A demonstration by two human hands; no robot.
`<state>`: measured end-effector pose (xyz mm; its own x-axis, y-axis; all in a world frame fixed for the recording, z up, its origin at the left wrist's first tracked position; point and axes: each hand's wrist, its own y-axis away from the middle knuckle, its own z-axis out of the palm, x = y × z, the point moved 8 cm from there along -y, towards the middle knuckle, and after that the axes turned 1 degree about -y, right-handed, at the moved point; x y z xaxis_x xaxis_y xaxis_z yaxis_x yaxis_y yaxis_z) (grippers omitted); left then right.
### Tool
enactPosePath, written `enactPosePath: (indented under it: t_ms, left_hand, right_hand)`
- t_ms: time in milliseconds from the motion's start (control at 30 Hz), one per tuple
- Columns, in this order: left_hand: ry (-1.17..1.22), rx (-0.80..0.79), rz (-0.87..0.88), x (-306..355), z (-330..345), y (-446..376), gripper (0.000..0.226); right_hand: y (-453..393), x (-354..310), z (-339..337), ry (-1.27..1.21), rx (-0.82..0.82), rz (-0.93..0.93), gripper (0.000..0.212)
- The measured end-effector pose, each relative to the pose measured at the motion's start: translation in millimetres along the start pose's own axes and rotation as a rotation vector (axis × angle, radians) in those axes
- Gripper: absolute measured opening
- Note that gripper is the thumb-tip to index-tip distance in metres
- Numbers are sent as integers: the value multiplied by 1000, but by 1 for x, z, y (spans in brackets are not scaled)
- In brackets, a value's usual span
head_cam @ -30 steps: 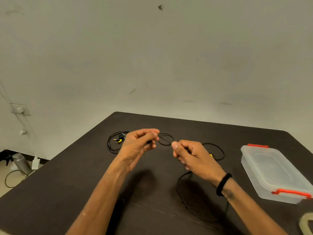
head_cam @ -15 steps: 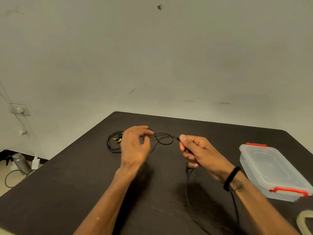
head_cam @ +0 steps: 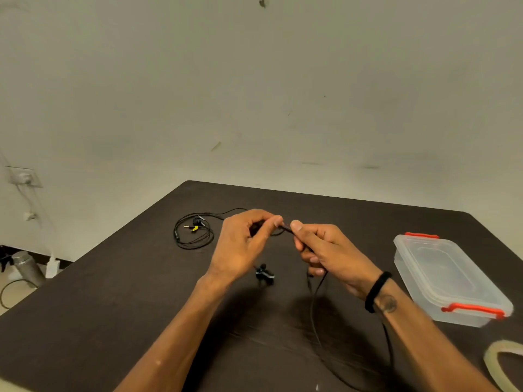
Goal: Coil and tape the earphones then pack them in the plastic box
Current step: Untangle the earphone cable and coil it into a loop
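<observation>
Both hands work above the dark table (head_cam: pixel 113 306). My left hand (head_cam: pixel 243 244) pinches small loops of a black earphone cable, and its earbuds (head_cam: pixel 264 274) dangle below the hand. My right hand (head_cam: pixel 322 253) pinches the same cable (head_cam: pixel 315 315) right beside the left fingertips; the slack hangs from the right palm and loops down over the table towards me. A second pair of black earphones (head_cam: pixel 194 232), loosely coiled with a yellow tag at the plug, lies on the table to the far left. The clear plastic box (head_cam: pixel 450 281), lid on with red clips, stands at the right.
A roll of clear tape (head_cam: pixel 506 366) lies at the table's near right edge, partly cut off by the frame. A wall stands behind the table. Left of the table, a wall socket (head_cam: pixel 21 176) and a metal cylinder (head_cam: pixel 28 268) on the floor.
My hands have drawn together, fingertips almost meeting, after being spread apart half a second ago. The earbuds now hang under my left hand, and the cable's slack has shifted nearer me.
</observation>
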<state>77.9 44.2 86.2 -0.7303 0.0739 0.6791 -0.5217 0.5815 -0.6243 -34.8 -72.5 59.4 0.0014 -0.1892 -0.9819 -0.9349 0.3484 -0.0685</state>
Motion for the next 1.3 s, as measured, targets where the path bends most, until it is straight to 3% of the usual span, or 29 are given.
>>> enactPosePath:
  t_ms: [233,500,800,900,967,1100,1167,1300]
  left_hand:
    - [-414,254,4,-12,-34,1,29]
    - [-371,465,-166,-32,-63,6,36]
    - [-464,515,-275,-38,-71,10,37]
    - [-546,452,-249,-33,-68,9,28]
    - [-524,353,-124,-20,-52,7,26]
    - [-320,-111,169,11,10,7,31]
    - [-333,-257,259,19,32,15,29]
    - [-412,-166,320,20,24,12,16]
  right_hand:
    - [2,-4,10,43,-157,-5,38]
    - [9,0,10,14,-325,76,34]
    - [9,5,-3,185,-293,116,42]
    - [7,7,-5,198,-269,111,42]
    - [5,7,-4,187,-252,94,44]
    - [1,6,-2,136,-173,47,47]
    - [0,7,-4,85,-152,42,45]
    - [0,6,-8,-12,-147,50,38]
